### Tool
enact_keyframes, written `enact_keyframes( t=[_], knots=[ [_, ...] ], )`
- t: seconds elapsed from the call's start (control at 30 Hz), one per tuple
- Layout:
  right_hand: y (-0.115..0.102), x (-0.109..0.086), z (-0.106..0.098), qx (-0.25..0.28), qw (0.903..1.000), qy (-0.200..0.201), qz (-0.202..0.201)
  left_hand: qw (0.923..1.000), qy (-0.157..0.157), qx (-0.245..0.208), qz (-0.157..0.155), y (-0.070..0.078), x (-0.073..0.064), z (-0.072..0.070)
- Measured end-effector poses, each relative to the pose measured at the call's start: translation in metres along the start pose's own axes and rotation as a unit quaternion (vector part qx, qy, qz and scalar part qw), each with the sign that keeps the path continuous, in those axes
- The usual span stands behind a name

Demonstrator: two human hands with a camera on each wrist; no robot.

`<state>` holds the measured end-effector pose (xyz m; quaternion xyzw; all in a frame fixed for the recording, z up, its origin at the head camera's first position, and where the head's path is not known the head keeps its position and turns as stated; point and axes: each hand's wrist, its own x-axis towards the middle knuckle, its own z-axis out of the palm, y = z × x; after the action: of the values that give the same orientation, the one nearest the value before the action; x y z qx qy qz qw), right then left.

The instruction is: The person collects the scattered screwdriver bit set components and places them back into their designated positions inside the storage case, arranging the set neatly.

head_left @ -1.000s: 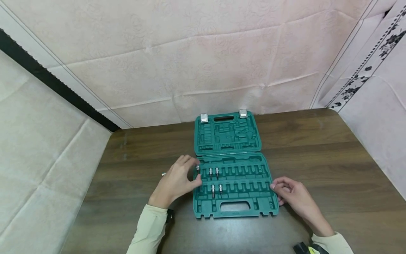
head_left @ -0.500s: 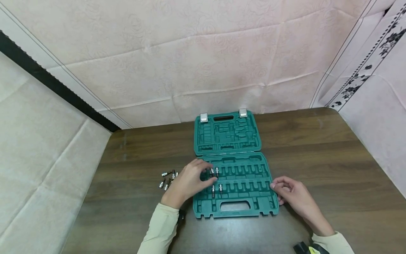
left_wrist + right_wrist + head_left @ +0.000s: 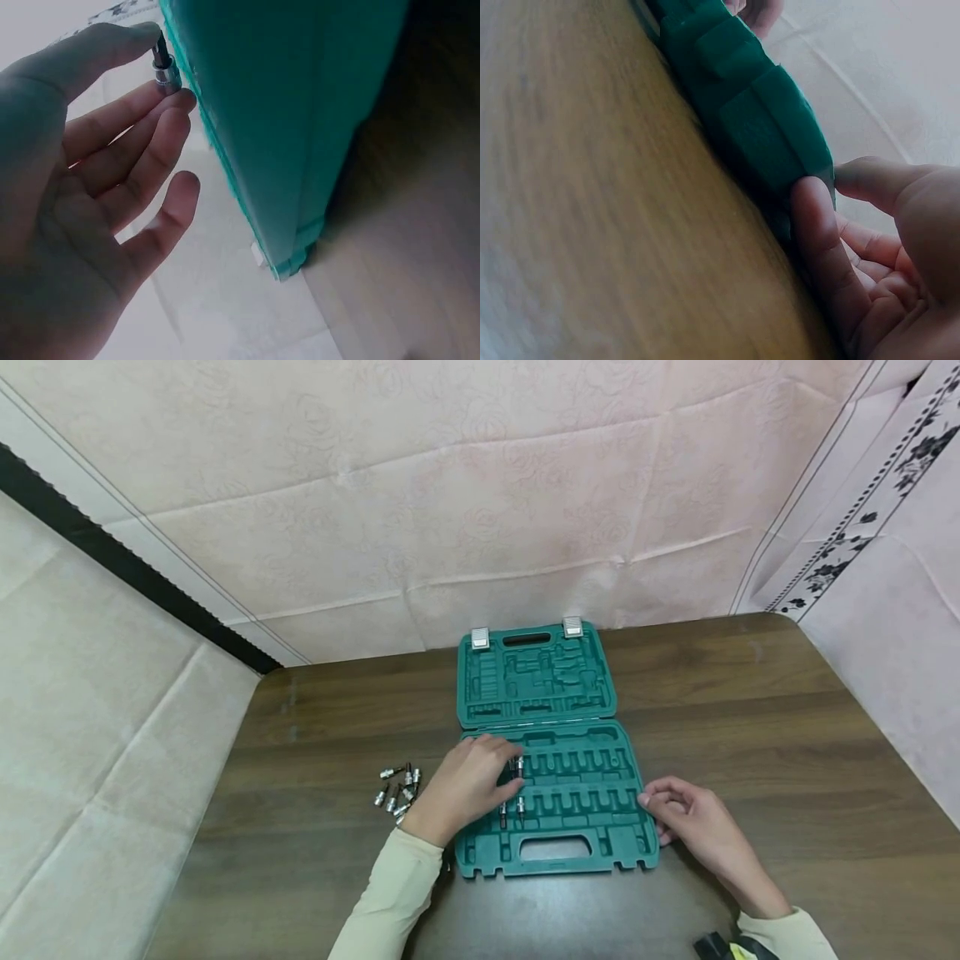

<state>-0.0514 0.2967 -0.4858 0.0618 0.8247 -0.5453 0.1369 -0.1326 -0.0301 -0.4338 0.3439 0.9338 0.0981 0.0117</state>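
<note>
My left hand [image 3: 467, 787] is over the left part of the green socket case [image 3: 577, 862]. In the left wrist view its thumb and a finger pinch a bit socket [image 3: 166, 73], a chrome body with a dark bit, by its two ends beside the case edge. The other fingers are spread. Two more bit sockets, one of them this bit socket [image 3: 521, 808], lie in the lower row of slots, partly near my thumb. My right hand [image 3: 693, 828] pinches the case's right edge [image 3: 810, 142] between thumb and finger.
Several loose bit sockets [image 3: 392, 802] lie in a heap on the wooden table [image 3: 300, 852], left of the case. The open lid [image 3: 536, 678], with two metal latches, lies toward the cloth-covered wall [image 3: 450, 527]. A dark strap [image 3: 712, 946] is at the right wrist.
My left hand has moved rightward along the upper row of slots, from the case's left edge, uncovering the heap of loose bit sockets. The right hand stays at the case edge.
</note>
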Motion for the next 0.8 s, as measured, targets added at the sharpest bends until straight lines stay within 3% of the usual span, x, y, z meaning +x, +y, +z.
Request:
enact_keyframes(
  t=[0.23, 0.53, 0.67, 0.8],
  knots=[
    [-0.001, 0.000, 0.000, 0.003, 1.0000, -0.001, -0.003, 0.9990, 0.016, 0.037, 0.020, 0.001, 0.005, 0.009],
    [-0.001, 0.001, -0.001, 0.000, 1.0000, 0.001, -0.007, 0.9987, 0.022, 0.045, -0.002, 0.006, 0.005, 0.011],
    [0.000, 0.002, -0.001, -0.001, 1.0000, 0.002, -0.007, 0.9986, 0.037, 0.037, -0.003, 0.006, 0.004, 0.012],
    [0.001, 0.002, -0.001, 0.000, 1.0000, 0.002, -0.002, 0.9987, 0.050, -0.004, -0.004, 0.005, 0.003, 0.015]
  ],
)
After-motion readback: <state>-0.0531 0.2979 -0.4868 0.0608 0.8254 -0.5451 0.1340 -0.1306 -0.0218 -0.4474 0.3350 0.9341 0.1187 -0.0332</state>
